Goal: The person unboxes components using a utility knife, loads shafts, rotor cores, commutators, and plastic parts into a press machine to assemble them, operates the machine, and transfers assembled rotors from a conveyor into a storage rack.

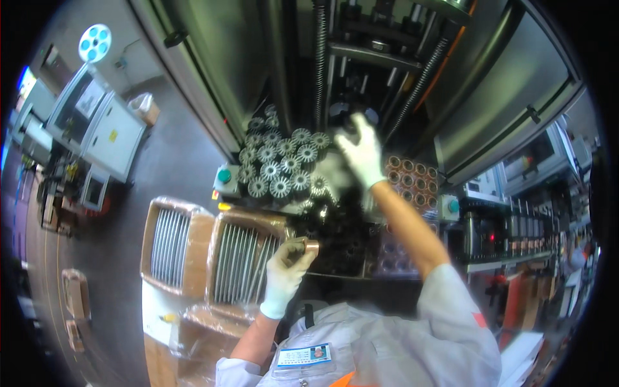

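A short copper-coloured metal cylinder [312, 246] is pinched at the tips of the white-gloved left hand's [288, 264] fingers, protruding rightward; it is judged rigid, light and slightly slippery, best gripped around its outer wall. The white-gloved right hand's [361, 148] fingers are parted; whether anything is held cannot be told.

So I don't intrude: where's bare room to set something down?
The grey floor between the white machine and the boxes of rods looks bare. Toothed metal parts and coppery rings crowd either side of the right hand.
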`<state>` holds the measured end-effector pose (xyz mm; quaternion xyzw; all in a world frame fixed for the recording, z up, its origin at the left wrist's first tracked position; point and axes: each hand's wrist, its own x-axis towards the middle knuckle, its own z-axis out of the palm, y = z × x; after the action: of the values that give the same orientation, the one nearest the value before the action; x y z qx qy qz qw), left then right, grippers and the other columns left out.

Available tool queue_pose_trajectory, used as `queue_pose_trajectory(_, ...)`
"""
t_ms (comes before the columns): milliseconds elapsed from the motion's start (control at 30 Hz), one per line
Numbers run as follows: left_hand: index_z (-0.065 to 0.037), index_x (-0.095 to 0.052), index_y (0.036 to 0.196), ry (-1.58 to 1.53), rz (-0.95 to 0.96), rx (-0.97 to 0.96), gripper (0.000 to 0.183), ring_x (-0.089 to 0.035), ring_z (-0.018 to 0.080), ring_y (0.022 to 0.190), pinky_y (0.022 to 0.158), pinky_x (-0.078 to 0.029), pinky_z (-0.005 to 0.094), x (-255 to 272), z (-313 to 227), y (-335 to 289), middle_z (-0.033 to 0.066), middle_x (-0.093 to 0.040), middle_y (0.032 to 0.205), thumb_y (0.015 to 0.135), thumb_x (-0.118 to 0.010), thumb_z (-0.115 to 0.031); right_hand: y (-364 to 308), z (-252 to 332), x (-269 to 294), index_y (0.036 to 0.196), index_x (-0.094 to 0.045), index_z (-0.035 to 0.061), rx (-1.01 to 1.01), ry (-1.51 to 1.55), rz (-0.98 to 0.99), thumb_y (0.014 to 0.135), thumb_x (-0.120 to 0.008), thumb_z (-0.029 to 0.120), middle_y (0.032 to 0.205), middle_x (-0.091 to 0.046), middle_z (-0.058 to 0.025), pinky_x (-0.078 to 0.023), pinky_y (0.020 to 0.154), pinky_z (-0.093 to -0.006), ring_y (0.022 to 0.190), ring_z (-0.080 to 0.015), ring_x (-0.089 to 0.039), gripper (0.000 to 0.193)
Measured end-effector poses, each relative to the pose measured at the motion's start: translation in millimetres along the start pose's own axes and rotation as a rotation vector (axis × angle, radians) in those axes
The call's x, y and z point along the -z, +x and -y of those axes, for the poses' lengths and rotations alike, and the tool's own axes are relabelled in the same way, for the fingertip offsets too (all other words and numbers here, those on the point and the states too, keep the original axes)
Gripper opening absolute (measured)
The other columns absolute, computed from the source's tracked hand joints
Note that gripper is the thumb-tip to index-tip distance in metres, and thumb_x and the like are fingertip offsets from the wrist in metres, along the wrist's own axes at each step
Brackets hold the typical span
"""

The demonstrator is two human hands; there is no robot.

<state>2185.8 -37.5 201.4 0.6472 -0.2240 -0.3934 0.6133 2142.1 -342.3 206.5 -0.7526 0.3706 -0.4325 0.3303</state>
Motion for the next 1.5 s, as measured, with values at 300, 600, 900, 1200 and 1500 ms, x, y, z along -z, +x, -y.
queue_pose_trajectory(300,0.003,-0.066,0.11,-0.106,0.207,-0.036,0.019,-0.065,0.0099,0.094,0.084,-0.053,0.0225,-10,-18,96,0.0059,-0.069,0.108,0.095,-0.071,-0.007,108,-97,-12,0.131,-0.054,0.0037,-0.236,0.055,0.047,0.071,-0.086,0.026,0.112,-0.071,-0.0166,-0.053,0.092,-0.0386,0.103,-0.0296,-0.069,0.073)
queue_pose_trajectory(600,-0.002,-0.06,0.094,0.738,0.127,-1.068,0.015,-0.059,0.032,0.09,0.079,-0.049,0.0414,-117,-39,258,0.0144,-0.059,0.096,0.089,-0.07,-0.012,36,-18,119,0.124,-0.051,0.0063,0.103,-0.203,0.368,0.08,-0.072,0.042,0.092,-0.068,-0.0208,-0.055,0.079,-0.045,0.082,-0.0363,-0.069,0.06)
queue_pose_trajectory(900,-0.006,-0.072,0.103,1.157,0.196,-1.152,0.017,-0.067,0.0398,0.088,0.079,-0.054,0.0464,-172,-24,365,0.0199,-0.07,0.099,0.092,-0.069,-0.018,-132,-111,421,0.108,-0.054,0.0002,-0.645,-1.027,0.071,0.078,-0.071,0.045,0.098,-0.071,-0.0221,-0.054,0.084,-0.0464,0.092,-0.0379,-0.071,0.057)
queue_pose_trajectory(1200,0.004,-0.072,0.095,1.014,0.283,-0.827,0.022,-0.069,0.0287,0.098,0.087,-0.052,0.0367,-186,-29,365,0.0154,-0.072,0.096,0.08,-0.079,-0.011,-138,-236,527,0.128,-0.05,0.0019,-0.923,-1.158,0.159,0.082,-0.069,0.045,0.12,-0.068,-0.0231,-0.053,0.09,-0.0466,0.109,-0.0376,-0.068,0.066)
queue_pose_trajectory(1500,-0.002,-0.07,0.093,1.295,0.084,-0.87,0.033,-0.065,0.0418,0.09,0.083,-0.05,0.0489,-199,-27,371,0.0236,-0.068,0.091,0.083,-0.071,-0.033,-163,-141,441,0.134,-0.058,0.0031,-0.061,-1.0,-0.153,0.086,-0.072,0.015,0.122,-0.064,-0.0196,-0.051,0.093,-0.0454,0.11,-0.0372,-0.064,0.051)
